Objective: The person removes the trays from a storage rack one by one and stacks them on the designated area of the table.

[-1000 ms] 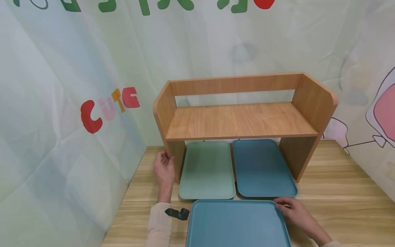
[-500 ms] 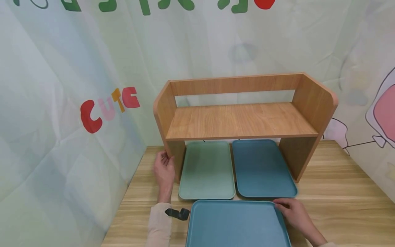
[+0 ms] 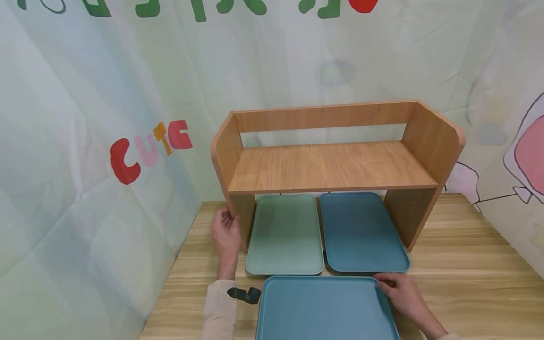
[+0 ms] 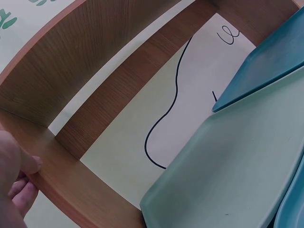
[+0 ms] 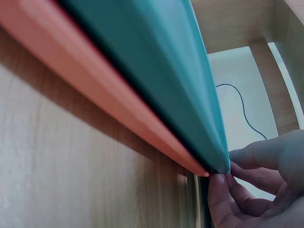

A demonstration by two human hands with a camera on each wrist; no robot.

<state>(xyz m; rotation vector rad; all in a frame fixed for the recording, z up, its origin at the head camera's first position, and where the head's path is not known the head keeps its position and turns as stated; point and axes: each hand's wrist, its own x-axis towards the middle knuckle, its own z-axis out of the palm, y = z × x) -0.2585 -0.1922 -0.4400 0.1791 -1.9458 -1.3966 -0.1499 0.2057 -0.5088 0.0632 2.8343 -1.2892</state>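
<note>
So from where I'm standing, with 12 being the wall side: the front blue tray [image 3: 327,307] is on the near part of the desk [image 3: 476,283]. The right hand [image 3: 405,295] is way nearer, pinching its 1 o'clock corner, so the tray's middle is about 9 o'clock from it. For the left hand [image 3: 226,233], gripping the upright at the 8 o'clock side of the wooden shelf [image 3: 331,165], it's around 4. Can't tell the tray's long axis, near end's cut off. Pale green tray [image 3: 284,236] at 11, darker blue tray [image 3: 364,231] at 1, both running 12 to 6.
</note>
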